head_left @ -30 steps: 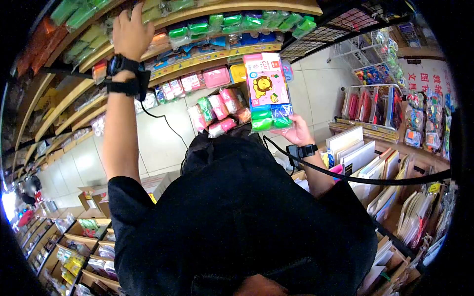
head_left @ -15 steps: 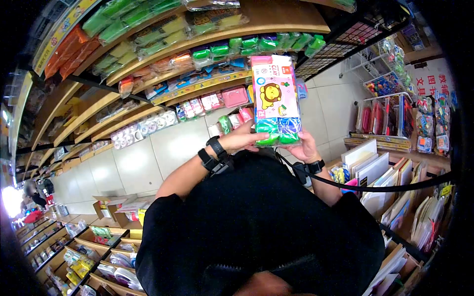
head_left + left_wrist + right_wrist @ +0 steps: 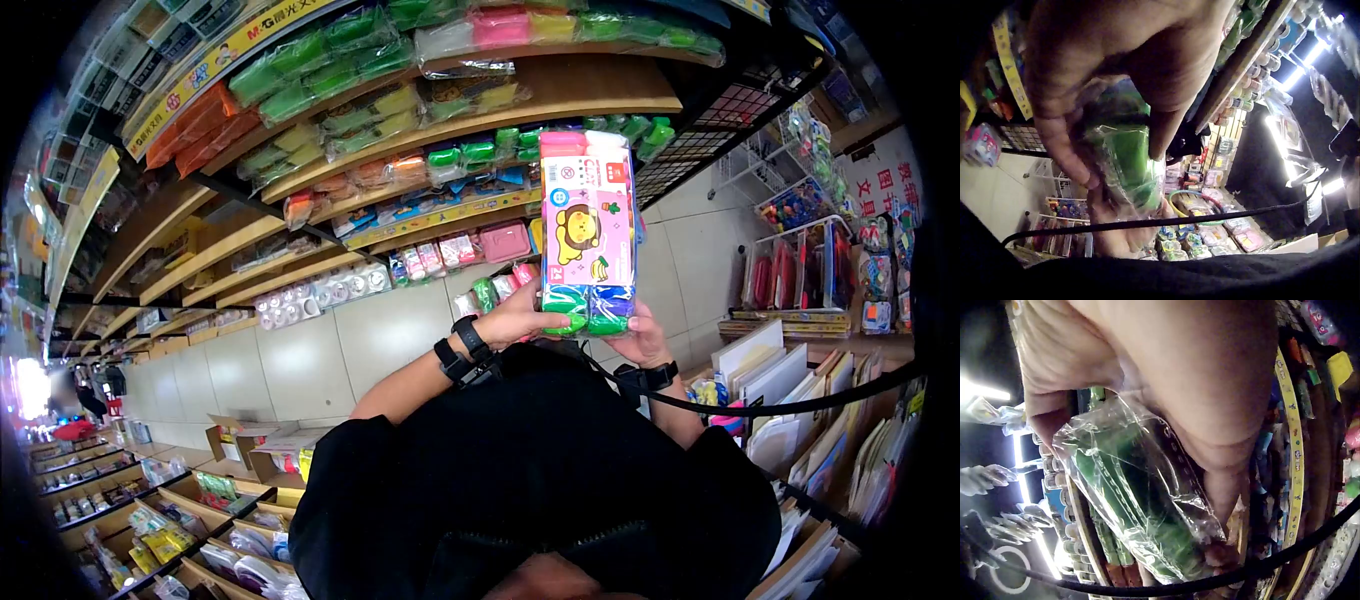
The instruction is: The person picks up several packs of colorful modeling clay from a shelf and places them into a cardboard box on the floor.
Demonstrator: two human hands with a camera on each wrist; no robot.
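Both hands hold a clear-wrapped pack of modelling clay (image 3: 590,240), upright in front of the chest, its pink label showing a cartoon lion and the word CLAY. My left hand (image 3: 515,318) grips the lower left corner, thumb across the front over the green clay. At the lower right corner my right hand (image 3: 643,338) grips the pack from the side. In the left wrist view the left hand (image 3: 1129,50) curls round the green end (image 3: 1129,162) of the pack. Crinkled clear wrap over green clay (image 3: 1141,494) lies between thumb and fingers of the right hand (image 3: 1166,369) in the right wrist view.
Curved wooden shelves (image 3: 590,92) with bagged clay packs rise ahead and to the left. A black mesh panel (image 3: 715,130) stands beyond the pack. A black cable (image 3: 800,405) runs across the right. Upright paper goods (image 3: 770,375) fill a bin there; cardboard boxes (image 3: 265,450) sit at left.
My left hand has come down from the upper shelf to the pack and now grips its lower left corner. The right hand has kept its hold. The view has shifted, showing more upper shelf.
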